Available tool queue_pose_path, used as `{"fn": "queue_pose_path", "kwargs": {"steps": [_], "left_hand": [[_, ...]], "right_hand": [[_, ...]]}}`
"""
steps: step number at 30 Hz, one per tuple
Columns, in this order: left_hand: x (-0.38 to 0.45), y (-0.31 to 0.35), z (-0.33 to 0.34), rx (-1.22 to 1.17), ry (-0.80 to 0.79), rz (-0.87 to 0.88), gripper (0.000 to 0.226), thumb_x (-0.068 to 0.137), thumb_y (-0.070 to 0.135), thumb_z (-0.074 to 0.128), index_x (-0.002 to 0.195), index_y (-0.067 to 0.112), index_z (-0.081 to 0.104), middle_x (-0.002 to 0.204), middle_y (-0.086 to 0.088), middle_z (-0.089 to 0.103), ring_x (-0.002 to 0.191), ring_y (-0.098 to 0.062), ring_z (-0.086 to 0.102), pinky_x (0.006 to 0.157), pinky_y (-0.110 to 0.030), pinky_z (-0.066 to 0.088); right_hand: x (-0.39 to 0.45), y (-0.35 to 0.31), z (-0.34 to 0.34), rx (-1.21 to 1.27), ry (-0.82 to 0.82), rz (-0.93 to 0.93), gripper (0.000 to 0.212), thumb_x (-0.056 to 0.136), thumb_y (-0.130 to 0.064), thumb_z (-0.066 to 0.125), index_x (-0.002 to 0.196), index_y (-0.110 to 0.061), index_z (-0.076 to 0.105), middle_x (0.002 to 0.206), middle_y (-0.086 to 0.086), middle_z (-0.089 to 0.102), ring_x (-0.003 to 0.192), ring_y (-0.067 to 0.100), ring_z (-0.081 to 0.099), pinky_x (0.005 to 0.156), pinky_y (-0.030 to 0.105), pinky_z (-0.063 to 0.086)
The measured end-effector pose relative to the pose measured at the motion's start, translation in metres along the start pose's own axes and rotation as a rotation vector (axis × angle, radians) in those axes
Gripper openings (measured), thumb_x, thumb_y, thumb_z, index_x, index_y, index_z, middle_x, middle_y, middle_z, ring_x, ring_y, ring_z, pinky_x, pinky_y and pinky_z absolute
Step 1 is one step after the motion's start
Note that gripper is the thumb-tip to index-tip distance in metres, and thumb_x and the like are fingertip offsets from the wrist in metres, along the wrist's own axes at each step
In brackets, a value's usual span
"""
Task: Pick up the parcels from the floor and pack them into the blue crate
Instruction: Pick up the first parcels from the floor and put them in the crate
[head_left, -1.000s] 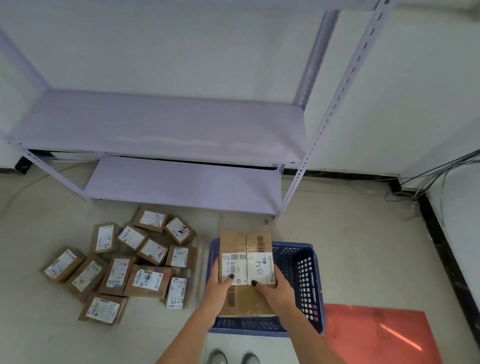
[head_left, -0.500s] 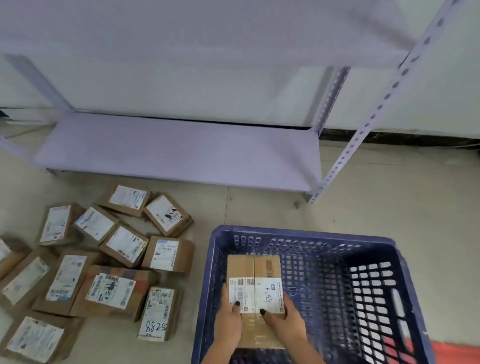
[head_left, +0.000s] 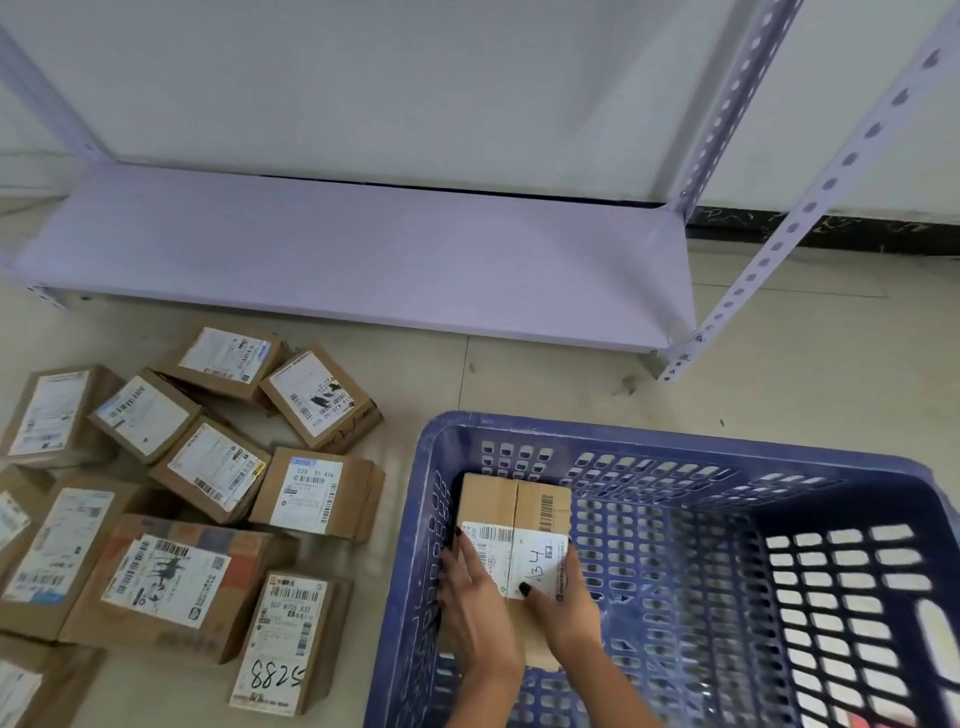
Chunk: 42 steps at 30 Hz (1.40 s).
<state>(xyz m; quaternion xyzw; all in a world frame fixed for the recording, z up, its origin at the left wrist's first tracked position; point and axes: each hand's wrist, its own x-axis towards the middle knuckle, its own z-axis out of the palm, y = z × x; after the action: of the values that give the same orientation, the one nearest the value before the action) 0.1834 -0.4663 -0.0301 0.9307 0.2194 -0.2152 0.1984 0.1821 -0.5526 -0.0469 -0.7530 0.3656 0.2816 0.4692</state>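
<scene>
Parcel (head_left: 517, 540) goes down inside the blue crate (head_left: 675, 452), gripped by left hand (head_left: 475, 605) and right hand (head_left: 563, 605) (release looks next); more parcels (head_left: 208, 519) wait beside the crate.

Your hands cover near end of parcel (head_left: 517, 540) in blue crate (head_left: 675, 457); can't tell if it rests on crate floor. Crate cut off lower right of frame. Floor parcels (head_left: 176, 577) cropped at left edge. Label print mostly too small to read.
</scene>
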Motion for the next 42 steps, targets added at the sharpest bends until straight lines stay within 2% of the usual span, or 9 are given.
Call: {"fn": "queue_pose_path", "kwargs": {"steps": [7,11,14,18,24,30,33,37,42], "left_hand": [[-0.009,-0.004,0.000,0.066,-0.029,0.047,0.065,0.094,-0.004,0.035,0.148,0.009,0.001,0.158,-0.012,0.000,0.146,-0.027,0.008,0.117,-0.033,0.025],[-0.029,0.002,-0.033,-0.094,-0.054,0.033,0.056,0.094,0.004,0.042,0.146,0.014,0.023,0.151,-0.006,0.031,0.137,-0.019,0.035,0.107,-0.027,0.040],[-0.057,0.009,-0.083,-0.182,-0.110,0.026,0.054,0.092,0.006,0.045,0.143,0.018,0.030,0.138,-0.003,0.048,0.121,-0.017,0.052,0.095,-0.028,0.050],[-0.100,0.021,-0.161,-0.207,-0.098,0.124,0.048,0.092,0.009,0.045,0.138,0.020,0.036,0.136,0.001,0.049,0.121,-0.014,0.050,0.095,-0.027,0.049],[-0.163,0.027,-0.297,-0.228,-0.054,0.217,0.045,0.091,0.011,0.046,0.134,0.022,0.039,0.129,0.003,0.052,0.117,-0.013,0.052,0.095,-0.023,0.044],[-0.218,0.019,-0.429,-0.221,-0.074,0.157,0.047,0.092,0.011,0.047,0.138,0.018,0.037,0.131,-0.005,0.053,0.117,-0.020,0.053,0.095,-0.030,0.043],[-0.239,0.006,-0.481,-0.289,-0.043,0.127,0.045,0.092,0.010,0.047,0.136,0.015,0.039,0.129,-0.008,0.055,0.116,-0.023,0.054,0.096,-0.034,0.046],[-0.269,-0.025,-0.522,-0.365,0.020,0.046,0.035,0.092,0.014,0.049,0.127,0.013,0.049,0.123,-0.005,0.059,0.102,-0.016,0.054,0.078,-0.023,0.039],[-0.291,-0.074,-0.558,-0.465,-0.009,-0.049,0.039,0.092,0.011,0.045,0.130,0.014,0.047,0.135,-0.008,0.050,0.119,-0.026,0.051,0.089,-0.030,0.042]], "right_hand": [[-0.005,-0.010,-0.001,-0.081,0.000,0.018,0.079,0.089,-0.016,0.059,0.150,-0.024,0.009,0.134,0.008,0.055,0.117,0.028,0.056,0.091,0.033,0.046],[-0.035,-0.018,-0.015,-0.154,-0.020,0.094,0.077,0.089,-0.017,0.058,0.148,-0.012,0.009,0.130,0.015,0.056,0.113,0.031,0.057,0.091,0.040,0.048],[-0.083,-0.033,-0.033,-0.272,-0.060,0.083,0.082,0.087,-0.023,0.062,0.148,-0.013,0.009,0.141,0.013,0.046,0.120,0.031,0.053,0.090,0.038,0.048],[-0.159,-0.069,-0.065,-0.289,-0.063,0.022,0.073,0.083,-0.023,0.064,0.144,-0.018,0.024,0.135,0.009,0.049,0.111,0.027,0.057,0.087,0.043,0.053],[-0.272,-0.161,-0.111,-0.261,-0.089,-0.143,0.068,0.078,-0.017,0.068,0.137,-0.017,0.035,0.130,0.006,0.054,0.113,0.022,0.056,0.084,0.034,0.052],[-0.391,-0.254,-0.143,-0.307,-0.169,-0.305,0.073,0.082,-0.020,0.068,0.143,-0.017,0.028,0.136,0.007,0.049,0.111,0.023,0.054,0.082,0.028,0.046],[-0.438,-0.290,-0.143,-0.357,-0.207,-0.404,0.074,0.083,-0.020,0.065,0.145,-0.017,0.024,0.137,0.008,0.049,0.094,0.019,0.056,0.060,0.019,0.043],[-0.501,-0.311,-0.130,-0.338,-0.275,-0.438,0.068,0.083,-0.014,0.064,0.142,-0.013,0.029,0.131,0.012,0.053,0.111,0.026,0.055,0.078,0.027,0.043],[-0.559,-0.328,-0.099,-0.371,-0.365,-0.390,0.065,0.083,-0.016,0.065,0.140,-0.012,0.035,0.119,0.013,0.061,0.106,0.026,0.060,0.090,0.034,0.049]]}}
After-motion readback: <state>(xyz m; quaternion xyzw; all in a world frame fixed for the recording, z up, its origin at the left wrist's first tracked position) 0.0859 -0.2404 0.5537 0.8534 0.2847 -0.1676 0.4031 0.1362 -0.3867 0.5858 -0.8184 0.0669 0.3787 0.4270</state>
